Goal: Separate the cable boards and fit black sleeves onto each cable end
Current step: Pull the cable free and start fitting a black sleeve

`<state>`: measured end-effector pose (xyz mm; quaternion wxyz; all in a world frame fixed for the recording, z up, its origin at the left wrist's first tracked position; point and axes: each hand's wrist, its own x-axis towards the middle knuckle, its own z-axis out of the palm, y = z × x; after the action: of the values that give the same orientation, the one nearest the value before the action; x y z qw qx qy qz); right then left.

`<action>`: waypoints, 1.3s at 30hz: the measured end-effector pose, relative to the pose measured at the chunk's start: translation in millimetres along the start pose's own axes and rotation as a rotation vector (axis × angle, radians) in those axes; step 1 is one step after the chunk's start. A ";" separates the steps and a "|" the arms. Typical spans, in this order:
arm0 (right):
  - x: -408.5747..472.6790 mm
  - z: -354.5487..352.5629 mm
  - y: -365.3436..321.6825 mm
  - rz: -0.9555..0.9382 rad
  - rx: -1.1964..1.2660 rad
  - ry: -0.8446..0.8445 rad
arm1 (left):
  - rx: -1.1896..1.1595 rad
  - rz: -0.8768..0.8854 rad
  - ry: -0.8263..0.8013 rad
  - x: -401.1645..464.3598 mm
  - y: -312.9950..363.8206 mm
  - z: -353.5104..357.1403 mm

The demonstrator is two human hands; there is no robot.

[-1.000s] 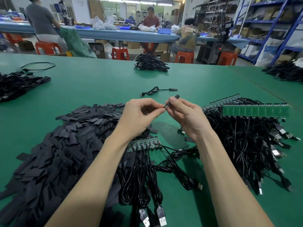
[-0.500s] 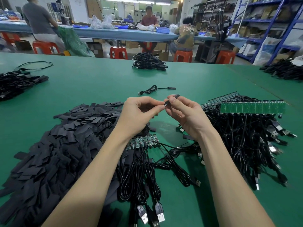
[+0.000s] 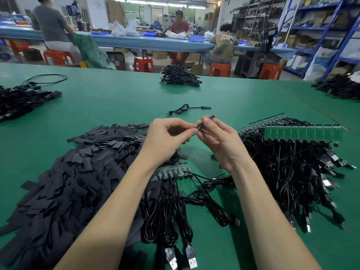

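— Why are both hands up off the mat like that?

— To line things up, I'd say. The right hand [image 3: 222, 141] pinches a black sleeve [image 3: 208, 119] between thumb and forefinger, tilted up and away, and the left hand [image 3: 167, 139] pinches the cable end [image 3: 198, 127] and meets it at the sleeve's near mouth. It looks like a sleeve going on.

— Is the end inside yet?

— I can't tell; the fingertips hide the joint.

— And the rest of the fingers?

— Curled loosely under on both hands, wrists bent in toward each other, forearms coming in from the near edge.

— Where does the stock sit?

— The sleeve heap [image 3: 74, 172] lies left, close to the left arm, so it's an easy reach. A board strip [image 3: 171, 172] with its cables sits under the wrists. More boards [image 3: 302, 133] lie on the tangle to the right. One done cable [image 3: 187, 109] lies just beyond the hands, apart from everything, likely a finished spot.
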<state>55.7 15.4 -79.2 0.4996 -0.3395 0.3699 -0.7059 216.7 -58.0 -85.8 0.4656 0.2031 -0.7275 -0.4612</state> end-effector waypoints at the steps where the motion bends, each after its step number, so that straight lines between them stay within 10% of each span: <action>1: 0.0 -0.3 -0.4 -0.006 -0.021 0.003 | 0.003 -0.003 0.001 0.3 -0.2 0.3; 39: -1.5 -4.3 -0.5 -0.022 -0.103 0.005 | -0.044 0.008 0.010 -5.1 -1.1 6.2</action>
<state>52.2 17.7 -81.0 0.4726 -0.3670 0.4031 -0.6925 213.6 -51.8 -90.1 0.4755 0.1922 -0.7155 -0.4744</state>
